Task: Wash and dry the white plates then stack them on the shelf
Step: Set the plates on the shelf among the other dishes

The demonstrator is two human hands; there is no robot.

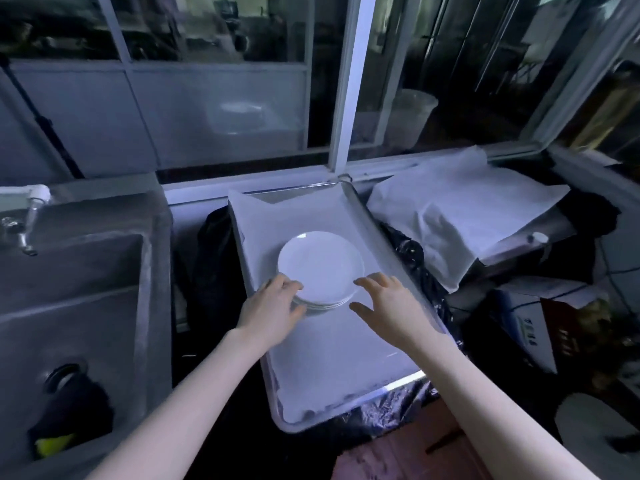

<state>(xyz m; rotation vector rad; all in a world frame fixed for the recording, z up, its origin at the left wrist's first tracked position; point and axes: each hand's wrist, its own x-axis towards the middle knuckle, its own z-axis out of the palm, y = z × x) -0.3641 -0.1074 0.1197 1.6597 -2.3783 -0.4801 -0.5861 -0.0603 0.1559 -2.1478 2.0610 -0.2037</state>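
A stack of several white plates (pixel 320 265) sits in the middle of a metal tray (pixel 360 216) lined with white paper. My left hand (pixel 273 310) grips the near left edge of the stack, fingers curled over the top plate's rim and thumb under the side. My right hand (pixel 388 303) hovers just right of the stack with its fingers spread and relaxed, apart from the plates and holding nothing.
A grey concrete sink (pixel 79 306) with a tap (pixel 24 216) lies at the left, a dark cloth and yellow sponge (pixel 55 441) in its basin. White paper (pixel 460 216) covers a pile at the right. Window frames (pixel 349 84) stand behind the tray.
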